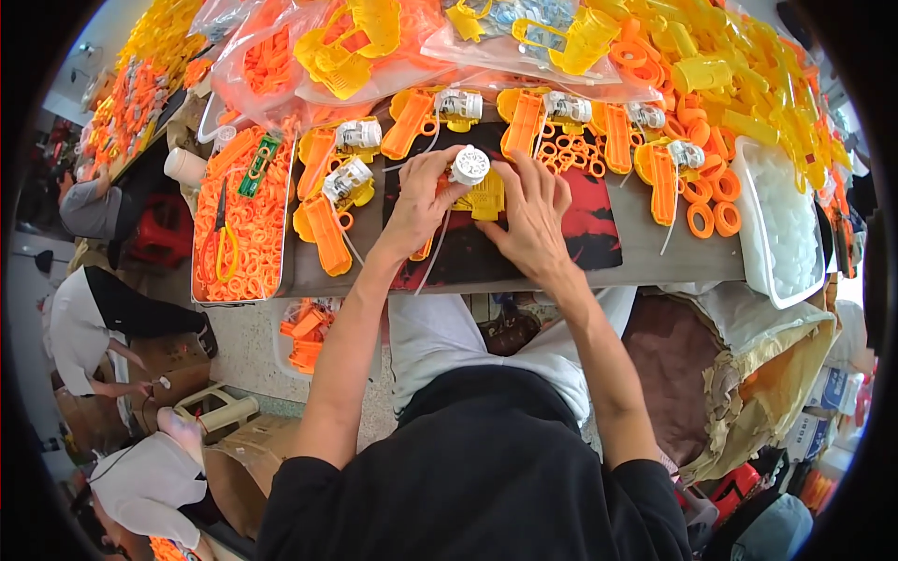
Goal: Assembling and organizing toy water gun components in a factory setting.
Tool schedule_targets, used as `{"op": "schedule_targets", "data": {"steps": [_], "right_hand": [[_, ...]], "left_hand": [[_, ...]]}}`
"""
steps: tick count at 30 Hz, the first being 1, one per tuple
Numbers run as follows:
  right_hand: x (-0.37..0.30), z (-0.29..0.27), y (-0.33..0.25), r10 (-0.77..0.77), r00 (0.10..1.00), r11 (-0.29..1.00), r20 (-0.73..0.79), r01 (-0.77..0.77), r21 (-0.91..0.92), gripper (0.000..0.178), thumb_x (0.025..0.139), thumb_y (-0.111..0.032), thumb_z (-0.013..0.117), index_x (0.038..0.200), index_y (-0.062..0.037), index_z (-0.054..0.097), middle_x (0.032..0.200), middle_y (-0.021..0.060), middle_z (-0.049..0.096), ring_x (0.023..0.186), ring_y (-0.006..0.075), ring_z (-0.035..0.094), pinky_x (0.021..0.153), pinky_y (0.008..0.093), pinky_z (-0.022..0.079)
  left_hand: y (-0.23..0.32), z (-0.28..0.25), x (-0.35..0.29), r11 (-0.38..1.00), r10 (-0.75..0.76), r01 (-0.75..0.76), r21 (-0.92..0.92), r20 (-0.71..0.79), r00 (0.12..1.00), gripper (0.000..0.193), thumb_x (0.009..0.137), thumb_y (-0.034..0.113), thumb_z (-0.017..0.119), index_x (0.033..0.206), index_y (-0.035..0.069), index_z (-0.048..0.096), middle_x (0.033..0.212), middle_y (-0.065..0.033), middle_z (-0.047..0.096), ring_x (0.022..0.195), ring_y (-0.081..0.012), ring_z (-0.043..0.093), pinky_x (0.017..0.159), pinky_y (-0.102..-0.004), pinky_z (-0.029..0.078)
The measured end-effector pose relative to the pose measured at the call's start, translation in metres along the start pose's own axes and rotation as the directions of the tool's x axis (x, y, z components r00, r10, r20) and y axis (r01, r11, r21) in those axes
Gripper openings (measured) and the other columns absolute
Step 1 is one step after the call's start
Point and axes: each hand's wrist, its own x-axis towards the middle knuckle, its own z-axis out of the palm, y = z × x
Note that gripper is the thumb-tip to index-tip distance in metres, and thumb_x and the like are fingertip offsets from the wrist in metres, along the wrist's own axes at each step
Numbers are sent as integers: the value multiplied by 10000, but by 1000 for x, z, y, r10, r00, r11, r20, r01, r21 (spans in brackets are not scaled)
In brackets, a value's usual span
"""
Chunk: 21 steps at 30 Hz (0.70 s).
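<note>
My left hand (416, 206) pinches a white round plastic part (470, 165) with a patterned end face; a thin white tube (432, 260) hangs below it. Beneath that part lies a yellow plastic shell (487, 199), which my right hand (535, 222) grips at its right side between thumb and fingers. The shell rests over a black and red mat (589, 224). Around the mat stand several half-built toy guns (327, 234) with orange handles, yellow shells and white mechanisms.
At the left, a tray (282, 252) holds orange parts, scissors (222, 238) and a green strip (258, 166). Small orange rings (571, 154) lie behind my right hand. Yellow shells (702, 75) are heaped far right, above a white bin (786, 280). Other people work at the left.
</note>
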Motion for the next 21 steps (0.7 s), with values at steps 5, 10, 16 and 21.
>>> {"op": "schedule_targets", "data": {"steps": [5,10,16,21], "right_hand": [[11,-8,2,-103,991,985,91,88,148,864,757,-191,845,1496,-93,410,1432,147,508,1335,326,467,1165,500,239],[16,-19,-17,-4,998,938,67,-19,346,930,759,-202,865,1543,-76,382,1438,138,517,1270,292,524,1098,436,410],[22,-22,-20,14,997,932,74,-40,361,952,742,-187,879,1540,-48,380,1381,160,561,1184,289,573,1056,425,457],[24,-17,-13,21,997,925,80,-49,377,955,738,-164,885,1537,-34,379,1303,161,605,1117,269,606,1017,410,487]], "left_hand": [[-7,-7,-1,872,-157,173,-458,75,985,489,928,118,727,1385,68,561,1259,-98,626,1195,-252,600,1067,-371,442],[3,-41,7,978,-27,57,-201,148,989,446,959,68,684,1397,46,600,1268,-63,618,1171,-175,609,1008,-334,499],[19,-56,23,993,78,-50,-106,278,957,429,945,83,686,1359,17,596,1274,-109,603,1222,-257,585,1046,-351,466],[22,-56,29,992,126,-125,-24,332,935,422,930,54,678,1339,3,588,1270,-118,579,1217,-289,576,1040,-372,471]]}}
